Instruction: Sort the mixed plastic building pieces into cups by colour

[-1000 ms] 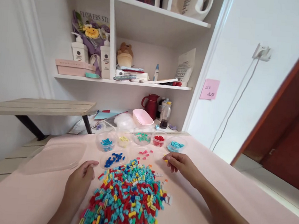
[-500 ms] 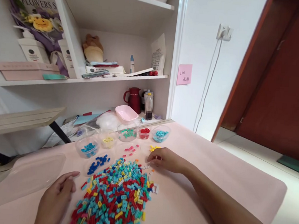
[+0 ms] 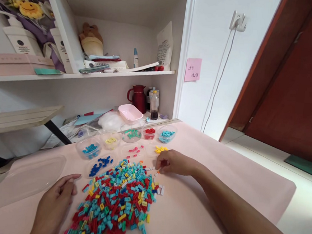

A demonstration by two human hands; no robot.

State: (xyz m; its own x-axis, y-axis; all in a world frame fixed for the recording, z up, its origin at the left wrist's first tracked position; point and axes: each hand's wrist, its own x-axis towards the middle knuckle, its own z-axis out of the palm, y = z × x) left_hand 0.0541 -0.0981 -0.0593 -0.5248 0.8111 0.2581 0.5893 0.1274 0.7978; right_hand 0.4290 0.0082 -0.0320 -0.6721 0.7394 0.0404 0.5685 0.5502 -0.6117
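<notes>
A heap of small toy building bricks (image 3: 119, 197) in red, turquoise, yellow and other colours lies in front of me. My right hand (image 3: 178, 162) is at its far right edge, thumb and fingertips drawn together and pointing down at the table. Beside those fingertips lie a few white bricks (image 3: 149, 168) and an orange brick (image 3: 157, 172); whatever is in the pinch is hidden. Left of the heap, my left hand (image 3: 57, 199) rests on the table, index finger stretched out, other fingers loosely curled, holding nothing visible.
Clear containers beyond the heap hold sorted bricks: dark blue (image 3: 100, 166), blue (image 3: 90, 150), pale yellow (image 3: 111, 141), green (image 3: 132, 133), red (image 3: 149, 132), turquoise (image 3: 167, 134), pink (image 3: 135, 150) and yellow (image 3: 161, 150). A clear plastic lid (image 3: 32, 179) lies left; a pink basin (image 3: 130, 112) stands behind.
The view has shifted slightly. My right hand has come a little nearer the orange brick, fingertips lower toward the table. My left hand stays in place beside the heap.
</notes>
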